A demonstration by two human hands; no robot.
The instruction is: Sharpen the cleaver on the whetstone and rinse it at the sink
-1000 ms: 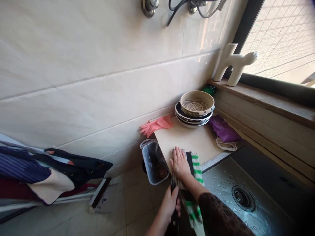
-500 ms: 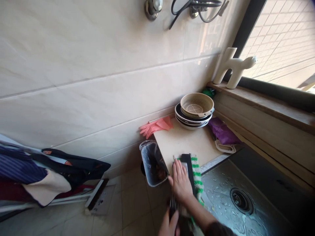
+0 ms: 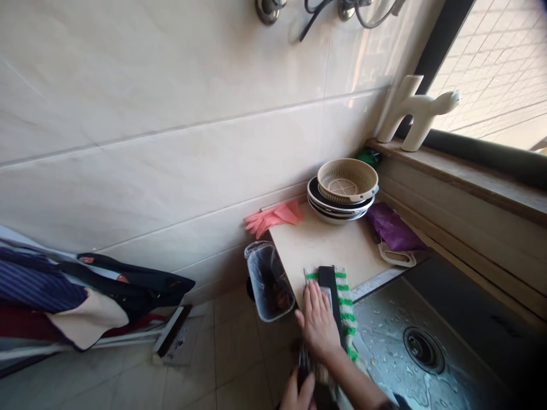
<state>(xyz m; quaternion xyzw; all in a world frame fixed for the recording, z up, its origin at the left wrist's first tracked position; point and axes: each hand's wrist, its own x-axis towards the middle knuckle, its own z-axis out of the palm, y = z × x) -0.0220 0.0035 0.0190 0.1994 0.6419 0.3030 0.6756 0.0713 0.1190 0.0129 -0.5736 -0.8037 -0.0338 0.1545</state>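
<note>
My left hand [image 3: 298,392], at the bottom edge, is closed around the dark handle of a knife [image 3: 303,361]. The knife's blade runs up beneath my right hand [image 3: 318,324] and is mostly hidden. My right hand lies flat over it, fingers stretched out and pointing away from me. Beside those fingers is a black bar [image 3: 328,279] with a grey strip along it, which looks like a sharpening block. Bar and hand rest over a green-and-white striped cloth [image 3: 347,317] at the sink's left side.
A metal sink [image 3: 384,319] with water drops lies right of the cloth. On the counter [image 3: 294,245] are pink gloves [image 3: 276,218], stacked bowls [image 3: 335,215] under a beige strainer [image 3: 348,179], and a purple bag [image 3: 395,228]. A lined bin [image 3: 269,279] stands left, near hanging cloths [image 3: 141,279].
My view has shifted slightly, moving the surroundings a little to the right. Both hands have drawn back slightly along the bar; a thin metal tip seen beyond my right fingers is now out of sight.
</note>
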